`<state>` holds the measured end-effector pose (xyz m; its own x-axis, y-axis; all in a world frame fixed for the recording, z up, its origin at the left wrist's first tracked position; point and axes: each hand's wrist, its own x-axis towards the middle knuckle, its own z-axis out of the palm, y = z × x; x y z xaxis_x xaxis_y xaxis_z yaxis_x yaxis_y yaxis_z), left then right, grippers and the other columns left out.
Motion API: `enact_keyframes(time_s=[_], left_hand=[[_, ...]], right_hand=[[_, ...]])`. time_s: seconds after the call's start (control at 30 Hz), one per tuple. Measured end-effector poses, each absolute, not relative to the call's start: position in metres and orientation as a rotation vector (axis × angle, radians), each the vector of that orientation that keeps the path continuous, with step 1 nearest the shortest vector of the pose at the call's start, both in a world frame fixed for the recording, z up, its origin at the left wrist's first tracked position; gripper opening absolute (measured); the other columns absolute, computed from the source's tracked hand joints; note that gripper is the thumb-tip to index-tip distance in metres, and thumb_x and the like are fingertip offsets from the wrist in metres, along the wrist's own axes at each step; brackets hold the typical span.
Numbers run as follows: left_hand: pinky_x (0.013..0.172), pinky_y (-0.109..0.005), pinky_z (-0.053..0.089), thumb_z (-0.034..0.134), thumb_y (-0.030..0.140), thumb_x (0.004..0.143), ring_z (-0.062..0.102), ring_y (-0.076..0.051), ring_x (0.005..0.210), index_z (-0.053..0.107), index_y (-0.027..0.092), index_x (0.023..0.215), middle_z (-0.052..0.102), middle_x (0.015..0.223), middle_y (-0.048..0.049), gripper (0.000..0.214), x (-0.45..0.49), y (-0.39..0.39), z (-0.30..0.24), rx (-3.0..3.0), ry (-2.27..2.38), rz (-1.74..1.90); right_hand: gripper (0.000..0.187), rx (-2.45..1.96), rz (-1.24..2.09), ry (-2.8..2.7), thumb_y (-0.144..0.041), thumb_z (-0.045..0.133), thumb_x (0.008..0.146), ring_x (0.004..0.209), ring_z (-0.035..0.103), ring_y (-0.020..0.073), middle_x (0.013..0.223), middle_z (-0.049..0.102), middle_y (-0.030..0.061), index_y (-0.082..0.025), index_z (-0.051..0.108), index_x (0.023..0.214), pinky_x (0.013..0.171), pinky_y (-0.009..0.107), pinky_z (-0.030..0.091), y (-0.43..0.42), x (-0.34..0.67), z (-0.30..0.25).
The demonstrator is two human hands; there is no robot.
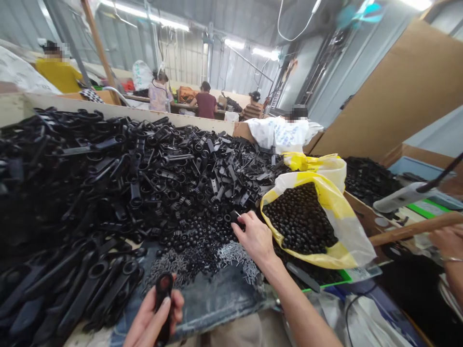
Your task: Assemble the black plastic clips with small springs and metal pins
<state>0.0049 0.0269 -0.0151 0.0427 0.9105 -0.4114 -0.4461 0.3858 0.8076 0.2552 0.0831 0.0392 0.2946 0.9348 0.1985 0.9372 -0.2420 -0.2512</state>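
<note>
My left hand, low in the view, is closed around a long black plastic part with a ring-shaped end pointing up. Farther forward, my right hand pinches a small black piece with a shiny metal bit at its top; its exact kind is too small to tell. Beneath the right hand lies a heap of small silver pins. Dark grey pins and tiny black parts spread to its left. Just right of that hand, an open yellow-and-white bag holds many black balls.
A large pile of black plastic parts covers the bench's left and middle. Finished-looking ringed pieces lie near left. A blue cloth covers the front edge. Another person's hand is at right, by a wooden handle. Several people sit behind.
</note>
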Motion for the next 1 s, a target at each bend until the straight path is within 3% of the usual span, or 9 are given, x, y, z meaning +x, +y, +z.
enact_keyframes(time_s=[0.13, 0.23, 0.37, 0.7, 0.87, 1.0], left_hand=[[0.060, -0.023, 0.046, 0.090, 0.041, 0.066, 0.065, -0.017, 0.073, 0.071, 0.022, 0.114, 0.077, 0.087, -0.0037, 0.055, 0.002, 0.023, -0.009, 0.522, 1.035, 1.141], [0.082, -0.031, 0.051, 0.080, 0.034, 0.076, 0.067, -0.021, 0.096, 0.070, 0.022, 0.120, 0.077, 0.105, -0.0063, 0.047, -0.001, 0.015, -0.002, 0.398, 0.954, 1.112], [0.105, -0.043, 0.045, 0.074, 0.028, 0.076, 0.064, -0.028, 0.117, 0.072, 0.024, 0.121, 0.077, 0.114, -0.0072, 0.046, -0.001, 0.005, 0.001, 0.236, 0.918, 1.147], [0.106, -0.045, 0.047, 0.081, 0.042, 0.077, 0.062, -0.031, 0.122, 0.070, 0.027, 0.126, 0.074, 0.120, -0.0083, 0.053, 0.006, -0.003, -0.018, 0.286, 0.920, 1.176], [0.094, -0.034, 0.051, 0.082, 0.049, 0.076, 0.066, -0.025, 0.112, 0.068, 0.028, 0.123, 0.074, 0.118, -0.0063, 0.053, 0.014, -0.007, -0.011, 0.332, 0.940, 1.165], [0.096, -0.031, 0.051, 0.083, 0.049, 0.076, 0.066, -0.023, 0.112, 0.066, 0.028, 0.123, 0.075, 0.116, -0.0058, 0.053, 0.018, -0.007, -0.008, 0.379, 1.024, 1.192]], right_hand=[[0.009, -1.913, 0.289, -1.868, -0.031, 0.067, 0.094, 0.072, 0.070, 0.0143, 0.087, 0.075, -0.0021, -0.023, 0.070, 0.097, 0.066, 0.021, 0.048, 0.040, 0.209, 0.041], [0.008, -1.580, 0.570, -1.869, -0.027, 0.066, 0.092, 0.062, 0.067, 0.0151, 0.078, 0.075, -0.0011, -0.022, 0.072, 0.091, 0.059, 0.022, 0.048, 0.008, 0.178, 0.036], [0.010, -1.461, 0.618, -1.894, -0.025, 0.064, 0.093, 0.064, 0.070, 0.0176, 0.078, 0.076, 0.0015, -0.021, 0.073, 0.090, 0.057, 0.024, 0.048, -0.013, 0.155, 0.020], [0.015, -1.438, 0.504, -1.908, -0.020, 0.060, 0.091, 0.060, 0.072, 0.0177, 0.072, 0.075, 0.0020, -0.020, 0.073, 0.083, 0.057, 0.024, 0.047, -0.010, 0.138, 0.010], [0.017, -1.457, 0.489, -1.857, -0.021, 0.056, 0.092, 0.065, 0.075, 0.0197, 0.077, 0.077, 0.0032, -0.020, 0.073, 0.088, 0.059, 0.025, 0.050, -0.012, 0.133, 0.002], [0.018, -1.509, 0.448, -1.883, -0.017, 0.054, 0.092, 0.075, 0.078, 0.0227, 0.089, 0.080, 0.0063, -0.020, 0.072, 0.093, 0.063, 0.026, 0.052, -0.013, 0.128, -0.007]])
